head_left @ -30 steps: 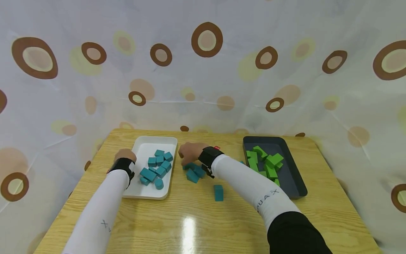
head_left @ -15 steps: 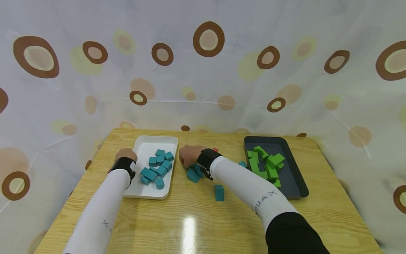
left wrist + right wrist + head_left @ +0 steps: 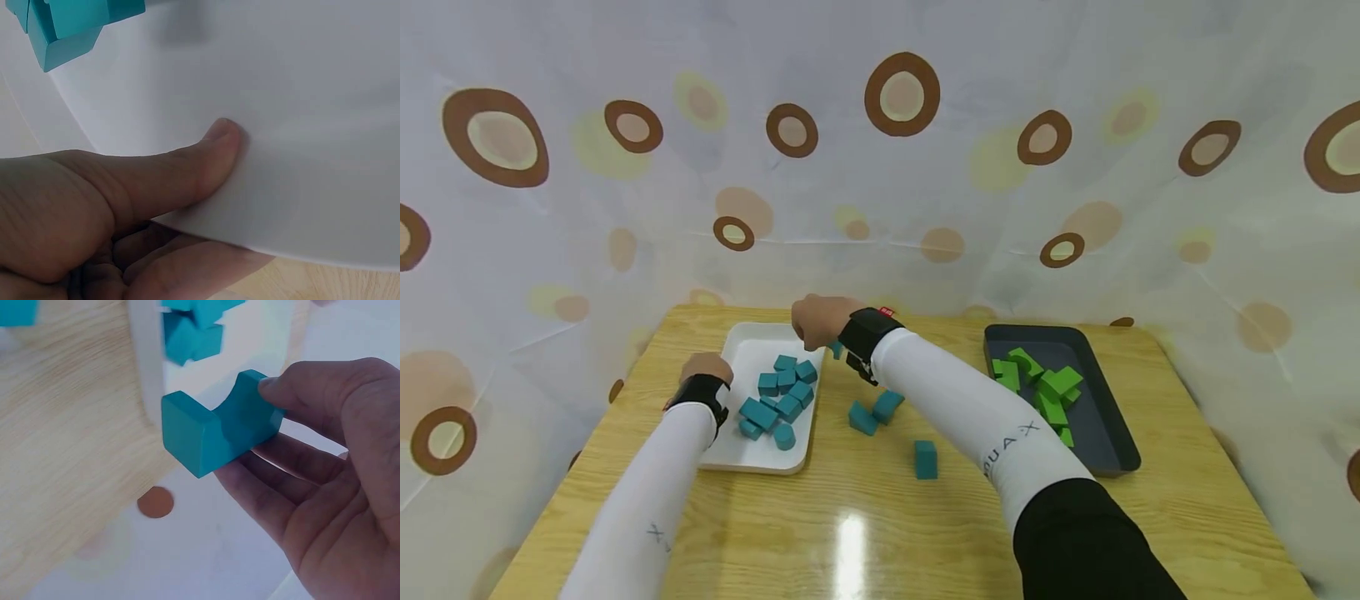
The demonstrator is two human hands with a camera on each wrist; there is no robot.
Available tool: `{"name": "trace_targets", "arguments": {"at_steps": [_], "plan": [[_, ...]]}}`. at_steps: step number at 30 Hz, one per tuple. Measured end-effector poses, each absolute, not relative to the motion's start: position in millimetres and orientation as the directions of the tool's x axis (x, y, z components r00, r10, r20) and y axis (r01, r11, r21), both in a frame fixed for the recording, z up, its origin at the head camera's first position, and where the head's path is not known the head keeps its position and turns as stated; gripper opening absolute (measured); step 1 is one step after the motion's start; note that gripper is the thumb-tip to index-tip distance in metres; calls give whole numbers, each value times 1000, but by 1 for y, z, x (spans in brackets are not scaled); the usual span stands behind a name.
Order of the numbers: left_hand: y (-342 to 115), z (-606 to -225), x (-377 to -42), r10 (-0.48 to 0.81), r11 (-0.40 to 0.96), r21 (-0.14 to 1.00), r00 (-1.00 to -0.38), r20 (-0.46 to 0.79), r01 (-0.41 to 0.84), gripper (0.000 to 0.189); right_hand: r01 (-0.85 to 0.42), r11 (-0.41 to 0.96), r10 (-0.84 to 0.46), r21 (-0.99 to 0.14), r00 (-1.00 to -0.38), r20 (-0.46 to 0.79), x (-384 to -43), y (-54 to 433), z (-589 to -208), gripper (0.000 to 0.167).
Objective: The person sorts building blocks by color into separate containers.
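My left hand [image 3: 706, 367] grips the left side of the white tray [image 3: 752, 459]; in the left wrist view the thumb [image 3: 187, 172] lies on the inner wall and the fingers are under the rim. Several teal blocks [image 3: 788, 406] lie in that tray. Between thumb and fingers, my right hand [image 3: 823, 319] pinches a teal arch block [image 3: 215, 431] with a curved notch. It is above the tray's far right corner, and in the head view the hand hides most of the block.
Two teal blocks [image 3: 874, 412] lie close together on the wooden table [image 3: 760, 533], right of the white tray. A teal rectangular block [image 3: 926, 459] stands nearer the front. A dark tray [image 3: 1105, 417] with several green blocks [image 3: 1052, 392] stands at the right. A patterned curtain [image 3: 880, 200] hangs behind.
My right hand has picked a teal arch block from the loose pile and moved it away from me and left, to the white tray's far corner. The left hand keeps its hold.
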State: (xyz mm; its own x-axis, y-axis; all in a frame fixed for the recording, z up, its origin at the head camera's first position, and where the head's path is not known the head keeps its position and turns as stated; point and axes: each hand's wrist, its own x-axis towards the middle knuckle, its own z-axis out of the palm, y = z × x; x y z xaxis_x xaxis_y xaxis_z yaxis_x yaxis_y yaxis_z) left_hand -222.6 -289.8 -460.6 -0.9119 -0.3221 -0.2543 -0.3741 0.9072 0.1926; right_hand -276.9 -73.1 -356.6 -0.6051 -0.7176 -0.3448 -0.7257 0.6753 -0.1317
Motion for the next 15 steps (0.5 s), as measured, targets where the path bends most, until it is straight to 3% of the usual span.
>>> {"name": "trace_targets", "arguments": {"at_steps": [4,10,15], "plan": [[-281,-461,-221,-320,901,219,-914,-249,-375,28,-723,672,-726,-157,-603,-332,-274,-82,-360,9],[-272,-461,-214,-334,889,227,-902,-272,-398,30,-752,634,-749,-183,-537,-389,-257,-98,-388,19],[-273,-464,-216,-326,894,222,-904,-275,-390,30,-745,629,-747,-222,-500,-438,-242,-110,-404,15]]}}
